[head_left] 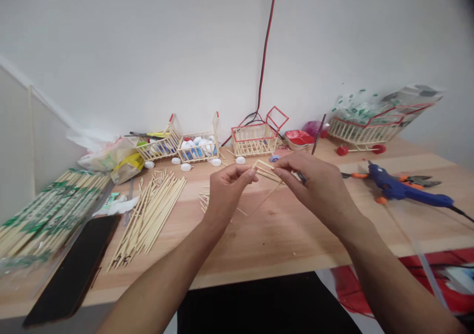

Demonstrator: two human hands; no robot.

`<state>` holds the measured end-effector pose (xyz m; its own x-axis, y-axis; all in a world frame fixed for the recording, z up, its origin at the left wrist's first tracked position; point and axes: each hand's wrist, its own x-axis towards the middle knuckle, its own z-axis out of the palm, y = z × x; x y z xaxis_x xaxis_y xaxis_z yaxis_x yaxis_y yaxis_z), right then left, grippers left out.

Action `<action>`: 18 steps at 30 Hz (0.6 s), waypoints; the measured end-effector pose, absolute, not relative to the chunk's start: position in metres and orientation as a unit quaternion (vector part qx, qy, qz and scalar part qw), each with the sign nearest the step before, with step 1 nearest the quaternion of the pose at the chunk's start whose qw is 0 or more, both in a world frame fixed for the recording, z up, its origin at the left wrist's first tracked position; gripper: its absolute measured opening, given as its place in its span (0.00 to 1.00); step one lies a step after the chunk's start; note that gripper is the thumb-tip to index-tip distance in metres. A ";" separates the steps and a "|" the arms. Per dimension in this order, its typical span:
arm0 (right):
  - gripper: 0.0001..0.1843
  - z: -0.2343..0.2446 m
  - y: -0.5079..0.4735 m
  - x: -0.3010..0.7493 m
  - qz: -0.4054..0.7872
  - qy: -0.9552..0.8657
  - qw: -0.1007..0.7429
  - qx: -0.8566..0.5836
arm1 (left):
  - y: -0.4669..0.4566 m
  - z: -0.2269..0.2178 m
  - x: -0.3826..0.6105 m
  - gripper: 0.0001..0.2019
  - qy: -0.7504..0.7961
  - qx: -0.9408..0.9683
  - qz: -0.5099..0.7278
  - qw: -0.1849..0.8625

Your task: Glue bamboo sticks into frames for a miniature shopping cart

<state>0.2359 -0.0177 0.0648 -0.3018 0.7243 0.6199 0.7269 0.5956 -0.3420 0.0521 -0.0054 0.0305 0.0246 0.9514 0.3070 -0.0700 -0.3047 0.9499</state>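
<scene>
Over the middle of the wooden table (281,240), both my hands hold up a small frame of thin wooden sticks (267,171). My left hand (230,186) pinches its left end with closed fingers. My right hand (318,188) grips the right end, fingers closed, and a thin dark tool shows by those fingers. Loose short sticks (204,201) lie on the table just below my left hand.
A pile of long bamboo sticks (151,215), packaged sticks (48,215) and a black phone (76,270) lie at left. Small stick baskets (255,139) with white caps line the wall. A blue glue gun (403,188) and pliers lie at right.
</scene>
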 end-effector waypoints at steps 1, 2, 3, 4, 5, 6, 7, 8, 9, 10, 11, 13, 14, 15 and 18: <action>0.05 0.065 -0.017 0.236 -0.001 -0.807 0.384 -0.449 | -0.005 0.031 0.052 0.08 0.391 0.564 0.579 0.441; 0.05 0.064 -0.017 0.236 -0.001 -0.807 0.384 -0.448 | -0.005 0.031 0.052 0.08 0.391 0.564 0.580 0.440; 0.05 0.064 -0.017 0.236 -0.001 -0.807 0.384 -0.448 | -0.005 0.031 0.052 0.08 0.391 0.564 0.580 0.439; 0.05 0.064 -0.017 0.236 -0.002 -0.807 0.386 -0.447 | -0.005 0.031 0.052 0.08 0.392 0.565 0.579 0.438; 0.05 0.064 -0.017 0.236 -0.003 -0.807 0.387 -0.446 | -0.005 0.031 0.052 0.08 0.393 0.566 0.579 0.436; 0.05 0.064 -0.017 0.236 -0.004 -0.807 0.388 -0.446 | -0.005 0.031 0.052 0.08 0.394 0.567 0.578 0.435; 0.05 0.064 -0.017 0.236 -0.004 -0.807 0.389 -0.445 | -0.005 0.031 0.052 0.08 0.395 0.568 0.578 0.434; 0.05 0.063 -0.017 0.236 -0.004 -0.808 0.389 -0.443 | -0.005 0.030 0.052 0.08 0.395 0.568 0.577 0.433; 0.05 0.063 -0.016 0.236 -0.003 -0.808 0.390 -0.441 | -0.005 0.030 0.052 0.08 0.395 0.568 0.577 0.433; 0.05 0.063 -0.016 0.236 -0.002 -0.809 0.390 -0.440 | -0.005 0.030 0.052 0.08 0.395 0.568 0.578 0.433; 0.05 0.063 -0.016 0.236 -0.002 -0.809 0.391 -0.439 | -0.005 0.030 0.052 0.08 0.396 0.567 0.578 0.433; 0.05 0.062 -0.015 0.236 -0.004 -0.808 0.393 -0.439 | -0.004 0.030 0.051 0.08 0.399 0.567 0.577 0.431; 0.05 0.061 -0.014 0.236 -0.005 -0.807 0.395 -0.439 | -0.004 0.030 0.051 0.08 0.401 0.568 0.576 0.430; 0.05 0.061 -0.014 0.236 -0.005 -0.807 0.396 -0.439 | -0.004 0.031 0.051 0.08 0.404 0.568 0.575 0.429; 0.06 0.059 -0.011 0.234 -0.003 -0.806 0.399 -0.436 | -0.005 0.032 0.051 0.08 0.414 0.563 0.574 0.426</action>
